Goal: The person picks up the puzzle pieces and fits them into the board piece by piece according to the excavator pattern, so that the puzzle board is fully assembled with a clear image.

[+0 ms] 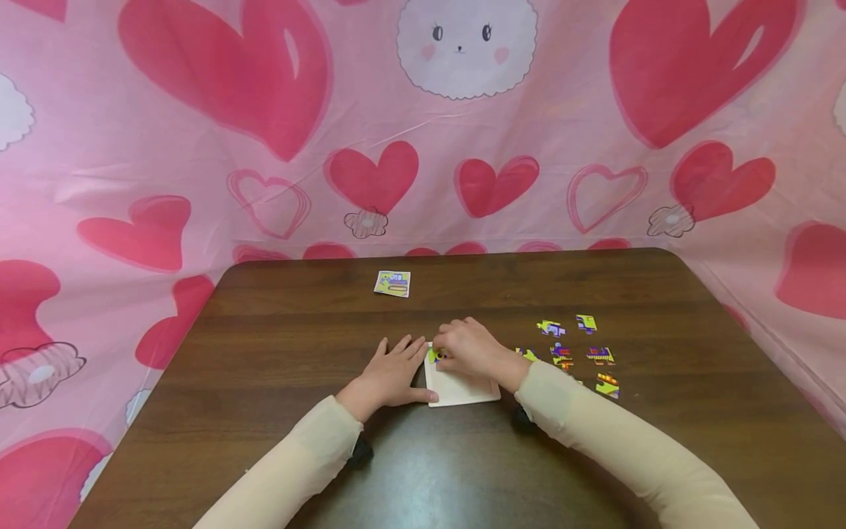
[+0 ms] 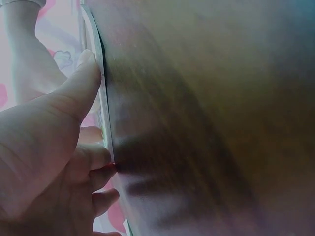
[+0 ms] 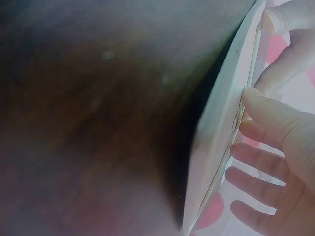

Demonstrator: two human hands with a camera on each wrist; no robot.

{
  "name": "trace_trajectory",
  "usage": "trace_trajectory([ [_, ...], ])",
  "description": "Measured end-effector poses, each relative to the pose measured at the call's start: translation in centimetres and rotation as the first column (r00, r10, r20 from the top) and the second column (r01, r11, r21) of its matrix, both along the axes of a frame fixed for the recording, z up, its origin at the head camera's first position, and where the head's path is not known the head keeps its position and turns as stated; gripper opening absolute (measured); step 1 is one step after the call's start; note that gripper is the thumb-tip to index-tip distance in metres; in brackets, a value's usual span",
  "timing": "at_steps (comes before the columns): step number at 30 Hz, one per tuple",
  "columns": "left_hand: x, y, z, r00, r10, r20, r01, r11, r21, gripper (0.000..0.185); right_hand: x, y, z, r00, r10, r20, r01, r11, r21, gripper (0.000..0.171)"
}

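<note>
A square white puzzle tray [image 1: 463, 389] lies on the table, its raised edge [image 3: 216, 142] showing in the right wrist view. In its far left corner is a yellow-green and purple jigsaw piece [image 1: 434, 355], partly covered by my right hand [image 1: 471, 349]. The thumb and index finger of that hand pinch the piece there, down at the tray. My left hand [image 1: 393, 371] rests along the tray's left side with fingers spread. Its thumb [image 2: 86, 73] touches the near left corner of the rim, and the other fingertips reach to the far left corner.
Several loose jigsaw pieces [image 1: 601, 356] are scattered to the right of the tray, some partly behind the right forearm. A small picture card [image 1: 393, 283] with a vehicle lies farther back on the brown wooden table [image 1: 297, 316]. Behind it hangs a pink heart-patterned cloth [image 1: 429, 125].
</note>
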State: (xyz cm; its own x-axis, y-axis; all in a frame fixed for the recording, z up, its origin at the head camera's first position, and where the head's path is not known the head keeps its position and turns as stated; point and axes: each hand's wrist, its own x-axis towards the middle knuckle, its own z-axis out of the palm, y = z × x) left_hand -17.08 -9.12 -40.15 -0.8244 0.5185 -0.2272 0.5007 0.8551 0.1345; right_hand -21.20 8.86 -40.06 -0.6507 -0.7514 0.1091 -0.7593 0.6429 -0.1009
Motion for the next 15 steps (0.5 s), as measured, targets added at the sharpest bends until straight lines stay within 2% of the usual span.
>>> trace_trajectory([
  [15,-0.09,0.06,-0.22,1.000,0.004,0.001,-0.004,1.000,-0.008,0.090,-0.08,0.07,-0.02,0.999,-0.003,0.046,0.004,1.000,-0.012,0.025],
])
